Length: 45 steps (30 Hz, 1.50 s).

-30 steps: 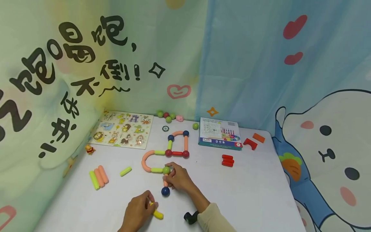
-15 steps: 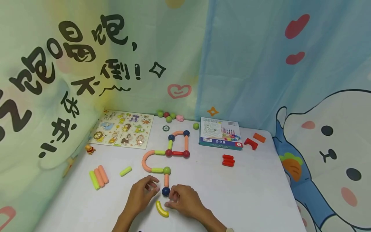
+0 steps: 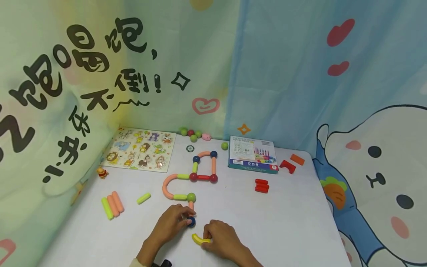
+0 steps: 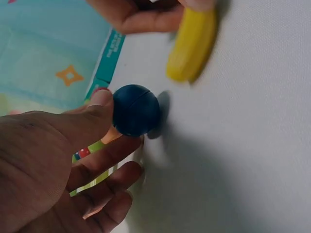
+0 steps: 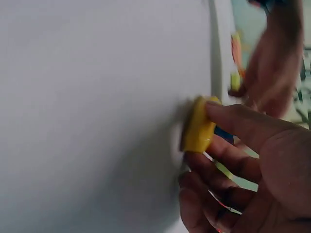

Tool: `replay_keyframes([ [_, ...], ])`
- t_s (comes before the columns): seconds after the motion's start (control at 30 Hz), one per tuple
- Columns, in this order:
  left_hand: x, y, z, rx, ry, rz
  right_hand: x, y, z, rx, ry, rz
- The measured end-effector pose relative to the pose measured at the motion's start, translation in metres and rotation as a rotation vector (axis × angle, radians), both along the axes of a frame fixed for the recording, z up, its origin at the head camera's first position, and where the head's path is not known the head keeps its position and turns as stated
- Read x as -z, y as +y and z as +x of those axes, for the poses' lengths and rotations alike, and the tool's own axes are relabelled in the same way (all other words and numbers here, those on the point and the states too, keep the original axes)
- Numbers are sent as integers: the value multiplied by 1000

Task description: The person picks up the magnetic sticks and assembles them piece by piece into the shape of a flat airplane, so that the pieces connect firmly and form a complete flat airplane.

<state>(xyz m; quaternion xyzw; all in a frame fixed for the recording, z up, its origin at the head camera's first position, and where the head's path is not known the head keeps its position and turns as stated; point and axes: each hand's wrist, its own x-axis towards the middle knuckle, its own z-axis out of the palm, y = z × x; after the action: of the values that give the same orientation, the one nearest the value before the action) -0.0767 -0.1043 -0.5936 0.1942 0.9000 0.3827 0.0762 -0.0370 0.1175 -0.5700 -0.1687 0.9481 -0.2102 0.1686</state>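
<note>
My left hand (image 3: 169, 223) holds the dark blue ball (image 4: 136, 110) between thumb and fingers at the near end of a chain of toy rods and balls. From that ball a short orange rod (image 3: 191, 204), partly hidden by my fingers, runs up to a green ball (image 3: 191, 197). Beyond it, green rods and an orange curved rod (image 3: 165, 186) lead to a closed loop with red balls (image 3: 193, 177) and blue balls at its corners. To the right, my right hand (image 3: 224, 239) pinches a yellow curved rod (image 3: 198, 239), its free end apart from the blue ball.
Loose green and orange rods (image 3: 113, 204) lie left, with a single green rod (image 3: 144, 198) nearer. Red rods (image 3: 261, 185) and a box (image 3: 252, 154) are at right. An animal puzzle board (image 3: 140, 149) and several balls sit at the back. A black object (image 3: 166, 263) shows at the front edge.
My left hand let go of the yellow curved rod, which lay on the table, and moved to the blue ball. My right hand left the chain and took up the yellow rod, shifting it right.
</note>
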Motion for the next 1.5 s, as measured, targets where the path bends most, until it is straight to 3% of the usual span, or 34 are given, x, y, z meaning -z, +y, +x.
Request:
replay_keyframes([
  [0.17,-1,1,2,-1,-9,-42,3,7,-2,-14,-16,-32],
  [0.27,-2,3,3,4,-2,-44,7,5,-5,-37,22,-42],
  [0.5,1,7,6,0,39,-12,10,2,-19,11,143,-9],
  [0.8,6,10,10,-47,82,-31,17,-1,-19,40,193,-70],
  [0.97,5,12,14,-73,124,-66,21,5,-24,21,137,-134],
  [1.23,6,12,17,-84,124,-102,19,22,-41,32,-64,-330],
  [1.37,6,12,17,-92,130,-108,9,30,-61,79,-81,-403],
  [1.5,5,12,18,-92,114,-113,-4,34,-90,98,-43,-397],
])
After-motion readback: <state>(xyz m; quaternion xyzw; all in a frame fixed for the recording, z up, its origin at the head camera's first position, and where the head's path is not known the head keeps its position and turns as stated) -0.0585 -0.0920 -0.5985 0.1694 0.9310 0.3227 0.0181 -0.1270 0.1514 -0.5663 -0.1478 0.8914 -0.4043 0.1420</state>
